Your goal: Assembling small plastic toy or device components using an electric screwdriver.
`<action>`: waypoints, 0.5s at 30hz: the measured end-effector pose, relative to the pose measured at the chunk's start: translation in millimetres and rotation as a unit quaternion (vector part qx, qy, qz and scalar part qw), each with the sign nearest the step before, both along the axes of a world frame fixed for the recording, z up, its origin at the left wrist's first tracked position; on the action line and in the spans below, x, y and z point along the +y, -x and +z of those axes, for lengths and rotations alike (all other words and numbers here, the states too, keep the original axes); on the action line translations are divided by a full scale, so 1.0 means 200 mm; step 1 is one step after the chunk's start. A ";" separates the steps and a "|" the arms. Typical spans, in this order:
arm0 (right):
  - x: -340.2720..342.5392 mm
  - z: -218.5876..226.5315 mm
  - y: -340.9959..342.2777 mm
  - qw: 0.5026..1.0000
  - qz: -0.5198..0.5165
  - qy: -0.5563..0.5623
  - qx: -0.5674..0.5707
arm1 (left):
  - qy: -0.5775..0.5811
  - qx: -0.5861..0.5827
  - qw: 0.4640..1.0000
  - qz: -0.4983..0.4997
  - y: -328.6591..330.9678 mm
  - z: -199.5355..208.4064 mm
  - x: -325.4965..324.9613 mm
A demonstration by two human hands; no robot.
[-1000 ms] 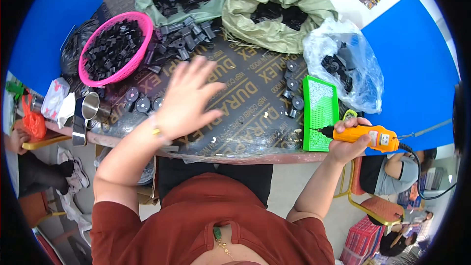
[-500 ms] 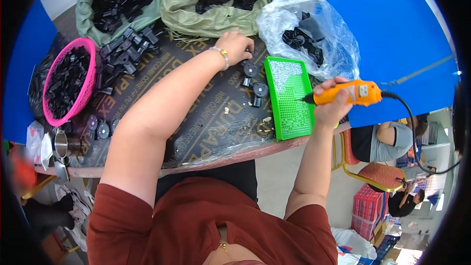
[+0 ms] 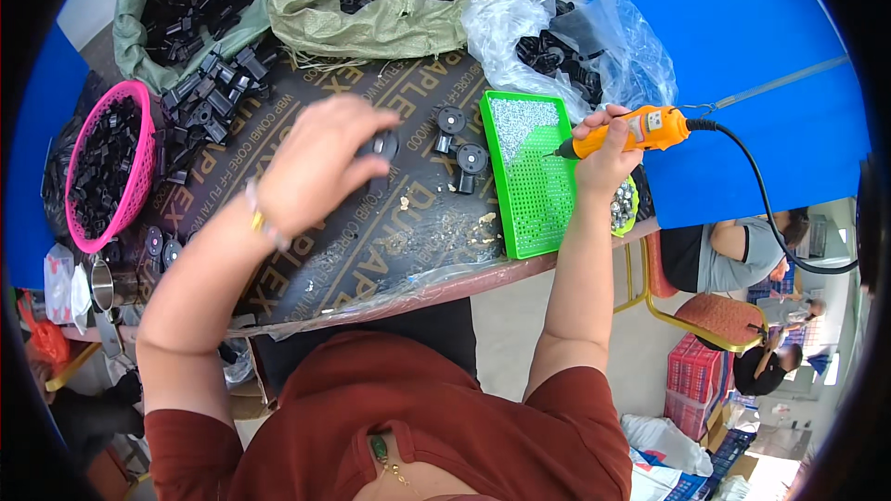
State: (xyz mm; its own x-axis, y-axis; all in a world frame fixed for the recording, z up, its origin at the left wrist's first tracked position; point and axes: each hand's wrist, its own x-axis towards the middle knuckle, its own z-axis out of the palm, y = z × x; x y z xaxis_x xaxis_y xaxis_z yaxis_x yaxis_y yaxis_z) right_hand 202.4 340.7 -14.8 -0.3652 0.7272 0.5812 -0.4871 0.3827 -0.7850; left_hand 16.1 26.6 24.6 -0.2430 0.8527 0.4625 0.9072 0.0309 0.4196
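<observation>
Tabletop (image 3: 371, 250) dark printed sheet | left hand (image 3: 320, 162) pinching black part (image 3: 383, 144) | right hand (image 3: 608, 153) gripping orange screwdriver (image 3: 631, 130)

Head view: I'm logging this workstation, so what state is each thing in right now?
left hand: closed around a black round part, held just above the table.
right hand: gripping the orange electric screwdriver, tip down on the green tray.
green tray: flat on the table, screws heaped at its far end.
pink basket: filled with black parts.
green sacks: open, black parts inside.
clear plastic bag: open, holding black parts.
</observation>
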 end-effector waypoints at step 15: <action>-0.03 -0.01 0.02 1.000 -0.003 -0.014 0.001 | 0.033 -0.120 0.991 0.059 -0.27 -0.33 -0.32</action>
State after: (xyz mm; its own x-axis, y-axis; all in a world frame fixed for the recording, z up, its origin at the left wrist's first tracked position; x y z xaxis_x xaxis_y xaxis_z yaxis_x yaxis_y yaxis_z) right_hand 197.5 335.1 -17.4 -0.3595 0.7126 0.6025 -0.4864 0.4079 -0.7727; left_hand 70.3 -36.4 -40.6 -0.4388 0.8383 0.3237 0.7705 0.1656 0.6155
